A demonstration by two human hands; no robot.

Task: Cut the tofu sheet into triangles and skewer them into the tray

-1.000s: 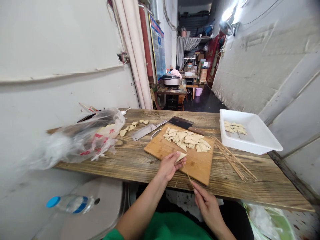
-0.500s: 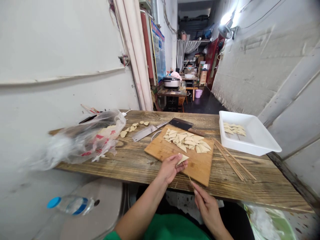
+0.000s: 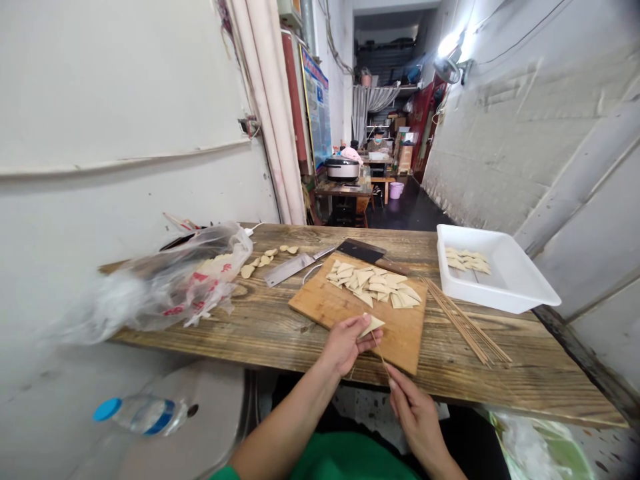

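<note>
Fingers of my left hand (image 3: 345, 343) pinch a pale triangular tofu slice (image 3: 372, 325) at the near edge of the wooden cutting board (image 3: 330, 303), while the fingers of my right hand (image 3: 413, 417) close around the lower end of a thin bamboo skewer (image 3: 379, 351), its tip touching the slice from below. The risk I judge greatest is the point itself — pushed too hard or off-line, it could slip past the thin slice and prick my left fingertips, which sit just beside the entry spot. The slice looks soft, so a skewed push might tear it or split a corner. I work over the table edge (image 3: 260, 347), so a dropped piece would fall to my lap — away from the heap of cut triangles (image 3: 373, 283) farther up the board.
</note>
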